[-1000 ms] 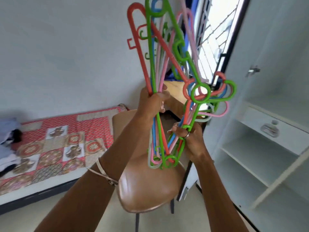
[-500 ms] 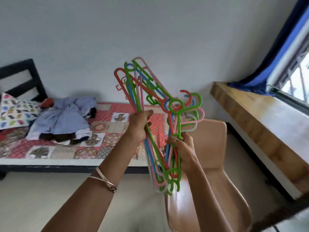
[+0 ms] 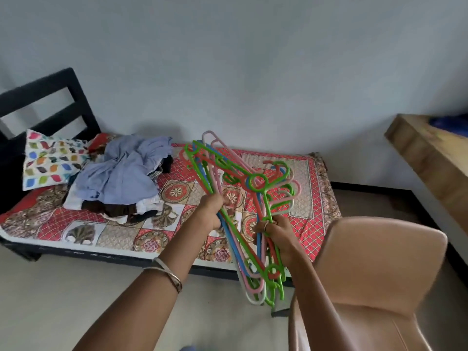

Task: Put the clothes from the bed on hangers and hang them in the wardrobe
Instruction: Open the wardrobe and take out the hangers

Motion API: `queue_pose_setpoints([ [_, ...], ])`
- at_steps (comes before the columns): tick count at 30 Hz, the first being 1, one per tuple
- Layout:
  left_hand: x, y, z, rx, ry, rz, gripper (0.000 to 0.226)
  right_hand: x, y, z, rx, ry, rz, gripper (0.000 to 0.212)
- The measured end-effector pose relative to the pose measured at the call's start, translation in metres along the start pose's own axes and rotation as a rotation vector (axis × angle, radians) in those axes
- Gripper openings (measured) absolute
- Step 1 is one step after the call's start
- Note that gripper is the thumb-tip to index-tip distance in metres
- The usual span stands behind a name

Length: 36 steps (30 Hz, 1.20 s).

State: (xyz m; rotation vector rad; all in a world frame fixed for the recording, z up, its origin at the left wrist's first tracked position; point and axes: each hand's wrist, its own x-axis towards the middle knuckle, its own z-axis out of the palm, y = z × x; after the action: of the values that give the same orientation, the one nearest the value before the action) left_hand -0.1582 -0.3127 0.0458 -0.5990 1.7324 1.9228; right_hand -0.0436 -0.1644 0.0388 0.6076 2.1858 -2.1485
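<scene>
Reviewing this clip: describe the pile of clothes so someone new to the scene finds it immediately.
Start at the bed with the red patterned cover along the wall. Near its head end, beside the pillow with colourful leaf shapes, lies the pile of clothes. It is the only crumpled heap there, pale blue cloth on top with white and dark pieces beneath.

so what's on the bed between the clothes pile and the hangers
In the head view, only bare patterned bedspread lies between the clothes pile and the hangers; both hands grip the hangers.

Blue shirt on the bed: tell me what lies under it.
Under the blue shirt white cloth and dark brown cloth stick out, resting on the bedspread. Anything deeper in the pile is covered.
</scene>
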Motion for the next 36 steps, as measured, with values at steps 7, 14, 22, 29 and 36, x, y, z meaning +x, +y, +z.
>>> queue_pose_setpoints([
  [7,0.123,0.009,0.033,0.065,-0.078,-0.129,0.002,0.125,0.024,-0.013,-0.113,-0.015,0.08,0.014],
  [14,0.25,0.025,0.092,0.255,-0.195,-0.401,0.026,0.237,0.051,-0.034,-0.153,0.132,0.253,0.019],
  [22,0.343,-0.007,0.191,0.47,-0.194,-0.528,0.026,0.322,0.112,-0.093,-0.179,0.292,0.519,0.018],
  [29,0.415,-0.083,0.285,0.545,-0.226,-0.597,0.017,0.387,0.198,-0.175,-0.169,0.346,0.755,0.027],
  [36,0.47,-0.15,0.386,0.665,-0.351,-0.643,0.021,0.427,0.276,-0.271,-0.102,0.549,0.874,0.021],
])
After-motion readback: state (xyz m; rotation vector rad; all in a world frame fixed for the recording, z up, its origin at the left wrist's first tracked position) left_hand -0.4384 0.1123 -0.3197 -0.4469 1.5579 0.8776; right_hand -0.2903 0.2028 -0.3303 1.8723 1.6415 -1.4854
